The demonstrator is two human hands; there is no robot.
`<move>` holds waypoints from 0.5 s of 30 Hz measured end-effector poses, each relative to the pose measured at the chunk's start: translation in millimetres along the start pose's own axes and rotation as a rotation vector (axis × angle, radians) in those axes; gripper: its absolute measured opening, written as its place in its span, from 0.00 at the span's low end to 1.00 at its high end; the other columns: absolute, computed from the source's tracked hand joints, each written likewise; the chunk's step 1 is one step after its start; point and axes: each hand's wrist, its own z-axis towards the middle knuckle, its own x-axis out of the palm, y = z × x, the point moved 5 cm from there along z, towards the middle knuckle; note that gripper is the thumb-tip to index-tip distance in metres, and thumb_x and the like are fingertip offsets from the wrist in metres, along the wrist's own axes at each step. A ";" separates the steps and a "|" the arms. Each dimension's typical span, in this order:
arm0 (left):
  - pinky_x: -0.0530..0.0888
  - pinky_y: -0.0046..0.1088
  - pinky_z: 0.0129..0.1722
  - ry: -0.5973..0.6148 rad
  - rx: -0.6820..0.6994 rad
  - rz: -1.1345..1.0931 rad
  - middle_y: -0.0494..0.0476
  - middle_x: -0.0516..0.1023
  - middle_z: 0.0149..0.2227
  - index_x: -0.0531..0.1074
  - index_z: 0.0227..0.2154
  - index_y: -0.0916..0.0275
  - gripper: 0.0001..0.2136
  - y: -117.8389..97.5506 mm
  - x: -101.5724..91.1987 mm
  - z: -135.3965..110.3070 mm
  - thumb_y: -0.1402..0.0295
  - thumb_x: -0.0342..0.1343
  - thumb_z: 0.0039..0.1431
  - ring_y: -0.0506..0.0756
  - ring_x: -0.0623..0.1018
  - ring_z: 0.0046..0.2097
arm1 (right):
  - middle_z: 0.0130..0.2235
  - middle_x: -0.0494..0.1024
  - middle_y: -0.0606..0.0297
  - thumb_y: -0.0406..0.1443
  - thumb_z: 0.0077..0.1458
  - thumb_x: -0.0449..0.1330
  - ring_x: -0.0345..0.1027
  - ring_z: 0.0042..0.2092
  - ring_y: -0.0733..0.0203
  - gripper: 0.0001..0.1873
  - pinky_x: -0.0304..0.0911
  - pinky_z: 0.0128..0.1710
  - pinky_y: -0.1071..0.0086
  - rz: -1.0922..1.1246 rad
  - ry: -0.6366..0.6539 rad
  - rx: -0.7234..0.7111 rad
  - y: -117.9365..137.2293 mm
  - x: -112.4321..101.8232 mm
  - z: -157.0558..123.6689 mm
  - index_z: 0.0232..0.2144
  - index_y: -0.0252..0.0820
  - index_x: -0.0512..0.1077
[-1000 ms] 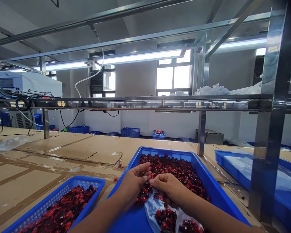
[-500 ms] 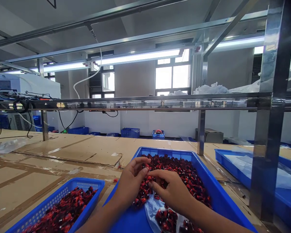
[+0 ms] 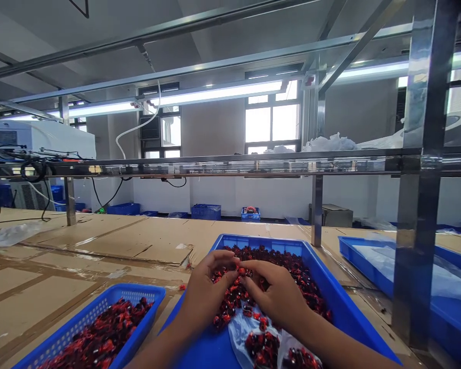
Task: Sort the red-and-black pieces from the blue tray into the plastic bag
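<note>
left hand and right hand close together, cupped over red-wrapped pieces pointing every way, no shared long axis.

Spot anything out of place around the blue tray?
One small red piece lies loose on the cardboard-covered bench, outside the blue tray and the blue mesh basket; it looks spilled, since the other red pieces sit inside those containers.

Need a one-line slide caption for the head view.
Left hand and right hand among red-and-black pieces heaped in a blue tray, blue basket alongside.
</note>
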 end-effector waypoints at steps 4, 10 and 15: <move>0.71 0.31 0.49 0.013 0.008 0.023 0.55 0.78 0.43 0.72 0.42 0.58 0.13 1.3 -0.8 -0.1 0.71 0.62 0.53 0.56 0.76 0.47 | 0.31 0.79 0.66 0.35 0.58 0.58 0.70 0.30 0.61 0.15 0.60 0.33 0.69 -0.013 0.010 0.027 -3.4 1.6 -0.5 0.47 0.47 0.75; 0.71 0.32 0.49 0.028 0.011 0.066 0.55 0.78 0.43 0.72 0.42 0.58 0.13 -0.1 0.7 -2.3 0.73 0.61 0.52 0.57 0.77 0.48 | 0.29 0.78 0.68 0.34 0.58 0.57 0.69 0.30 0.61 0.17 0.59 0.33 0.69 -0.018 0.040 0.059 -6.8 1.5 0.3 0.49 0.49 0.74; 0.72 0.31 0.48 0.044 0.018 0.066 0.54 0.79 0.42 0.72 0.41 0.58 0.12 -0.5 1.9 -3.2 0.73 0.61 0.52 0.57 0.77 0.47 | 0.26 0.76 0.70 0.34 0.57 0.57 0.69 0.29 0.61 0.16 0.58 0.32 0.69 -0.033 0.035 0.092 -9.3 1.6 0.5 0.48 0.48 0.75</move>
